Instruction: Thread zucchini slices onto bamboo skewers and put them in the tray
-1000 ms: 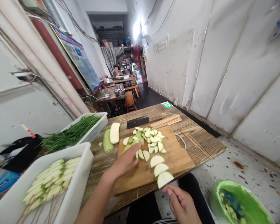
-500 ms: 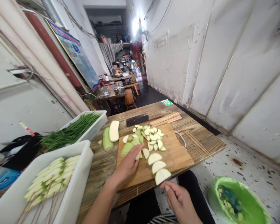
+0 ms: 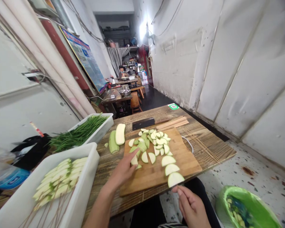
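My right hand point(image 3: 193, 202) is closed around the near end of a thin skewer at the table's front edge. Three half-moon slices of pale green squash point(image 3: 176, 179) are spaced along it, tilted over the cutting board point(image 3: 154, 177). At the board's left side my left hand point(image 3: 123, 170) reaches in with index finger stretched and thumb apart. A cut slice point(image 3: 134, 160) lies between those fingers, and I cannot tell whether it is gripped. Two loose slices point(image 3: 148, 157) lie just right of the fingertips. Behind them is a heap of cut slices point(image 3: 158, 139).
A cleaver point(image 3: 143, 123) and bundled skewers point(image 3: 173, 123) lie behind the board; loose skewers point(image 3: 200, 145) are at right. Two peeled squash pieces point(image 3: 120, 134) sit left. White tubs hold filled skewers point(image 3: 58, 179) and green stalks point(image 3: 82, 131). A green bin point(image 3: 247, 207) stands right.
My left hand has drawn back leftward across the board, uncovering loose slices. My right hand still holds the skewer with its three slices. The whole view has shifted slightly.
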Motion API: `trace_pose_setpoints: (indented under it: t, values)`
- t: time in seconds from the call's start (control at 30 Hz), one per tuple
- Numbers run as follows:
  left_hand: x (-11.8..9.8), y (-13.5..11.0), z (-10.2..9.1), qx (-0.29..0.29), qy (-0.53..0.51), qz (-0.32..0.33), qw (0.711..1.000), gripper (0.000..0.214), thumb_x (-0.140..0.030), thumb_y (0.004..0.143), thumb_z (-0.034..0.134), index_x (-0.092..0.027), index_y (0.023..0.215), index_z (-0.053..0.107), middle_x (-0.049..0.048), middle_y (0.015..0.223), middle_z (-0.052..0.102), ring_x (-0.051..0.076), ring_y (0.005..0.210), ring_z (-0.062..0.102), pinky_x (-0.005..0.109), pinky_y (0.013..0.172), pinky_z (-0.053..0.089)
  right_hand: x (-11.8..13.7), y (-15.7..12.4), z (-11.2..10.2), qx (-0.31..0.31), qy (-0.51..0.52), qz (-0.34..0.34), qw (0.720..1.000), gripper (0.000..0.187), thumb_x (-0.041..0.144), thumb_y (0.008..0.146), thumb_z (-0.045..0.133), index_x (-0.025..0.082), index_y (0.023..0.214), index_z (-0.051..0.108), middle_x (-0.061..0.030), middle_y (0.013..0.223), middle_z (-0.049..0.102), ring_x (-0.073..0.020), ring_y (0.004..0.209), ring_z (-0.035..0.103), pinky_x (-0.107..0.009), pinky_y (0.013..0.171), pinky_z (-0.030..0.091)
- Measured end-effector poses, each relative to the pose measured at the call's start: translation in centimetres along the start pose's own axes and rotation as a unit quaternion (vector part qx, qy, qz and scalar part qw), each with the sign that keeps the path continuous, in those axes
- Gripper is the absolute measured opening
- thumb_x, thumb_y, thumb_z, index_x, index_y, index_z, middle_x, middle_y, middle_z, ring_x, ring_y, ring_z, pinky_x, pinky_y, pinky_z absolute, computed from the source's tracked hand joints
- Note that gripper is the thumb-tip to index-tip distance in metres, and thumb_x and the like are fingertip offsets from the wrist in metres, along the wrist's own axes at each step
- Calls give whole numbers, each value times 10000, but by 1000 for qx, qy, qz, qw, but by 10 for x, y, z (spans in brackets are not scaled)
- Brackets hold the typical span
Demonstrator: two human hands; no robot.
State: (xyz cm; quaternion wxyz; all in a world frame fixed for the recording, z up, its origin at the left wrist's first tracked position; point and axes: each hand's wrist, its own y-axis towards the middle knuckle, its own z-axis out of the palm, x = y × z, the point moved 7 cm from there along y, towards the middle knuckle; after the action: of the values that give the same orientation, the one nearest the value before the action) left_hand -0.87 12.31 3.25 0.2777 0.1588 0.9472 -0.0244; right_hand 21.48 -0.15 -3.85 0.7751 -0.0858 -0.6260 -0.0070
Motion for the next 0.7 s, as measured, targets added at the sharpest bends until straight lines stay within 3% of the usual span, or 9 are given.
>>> trace_pose_setpoints:
  t: [0.1,0.23,0.43,0.53,0.7]
  values:
    - [-12,10,9,20,32,49,998,616,-144,757,499,-186,1363,399,118,1301,523,249,1180,478,419,1028,337,4,6,-17,-41,10,7,999,468,576,804,558,132,944,606,121,431,224,-55,373,199,-173,362,130]
    - [-41,31,7,-21,108,69,992,463,-204,794,521,-188,1257,524,138,1302,496,284,1186,439,449,1003,334,21,13,-39,-83,-6,-12,996,477,558,818,554,126,1018,584,105,448,310,-67,384,254,-169,351,175]
    - [-104,60,32,60,153,206,964,540,-57,825,390,-324,1283,490,75,1310,495,260,1207,393,457,986,304,29,15,-52,-110,-4,-6,994,508,586,780,577,123,989,605,108,443,295,-69,376,261,-172,342,178]
    - [-118,74,44,86,192,247,946,557,-9,805,367,-332,1225,537,64,1392,430,287,1279,313,503,1007,252,23,14,-54,-105,-10,14,994,515,598,779,573,127,984,599,110,445,275,-67,378,244,-172,349,155]
    - [-131,92,51,140,216,286,923,332,-62,748,514,-265,966,661,71,1352,481,311,1252,348,489,982,280,17,13,-55,-86,-5,25,996,536,607,783,565,119,1004,582,111,454,265,-62,392,211,-173,357,133]
